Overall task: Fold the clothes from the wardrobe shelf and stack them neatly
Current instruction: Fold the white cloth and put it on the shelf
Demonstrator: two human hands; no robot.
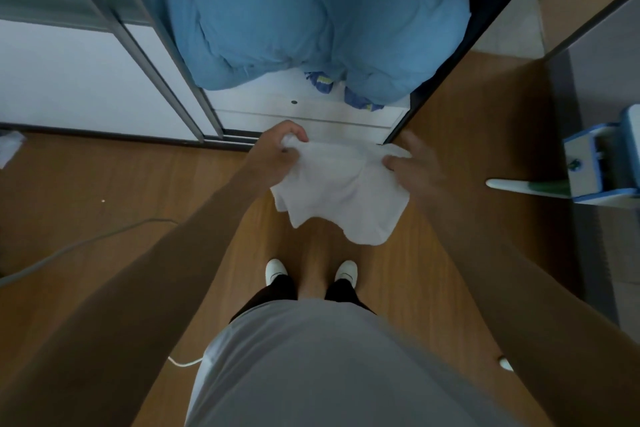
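From the head camera, the one view we've got: the person stands square to the wardrobe shelf (263,104), and the white garment (339,194) hangs in the air just in front of it, above the wooden floor (138,184) and clear of both.

The left hand (280,146) has its fingers curled tight round a bunched top corner. The right hand (412,163) is on the opposite corner. It's smeared with blur, so I'd only say it looks like a pinch, thumb over the cloth. The two hands are held apart with the top edge strung between them, and that reads as a spread-out hold: let the cloth drop open so its shape shows before the first fold. The bottom hem is wavy and uneven, so nothing looks folded yet.

On the shelf a big blue duvet (311,17) fills nearly the whole opening, bulging over the front lip, with a small blue-and-yellow cloth (322,80) tucked beneath it. That leaves only a thin bare strip along the shelf's front edge, poor room for folding, I'd judge.

Left of the shelf runs the sliding door (104,73). Well to its right stands a blue-and-white bucket (599,163). Between them, in front of the shelf, the floor gives open room down to the white shoes (275,270).
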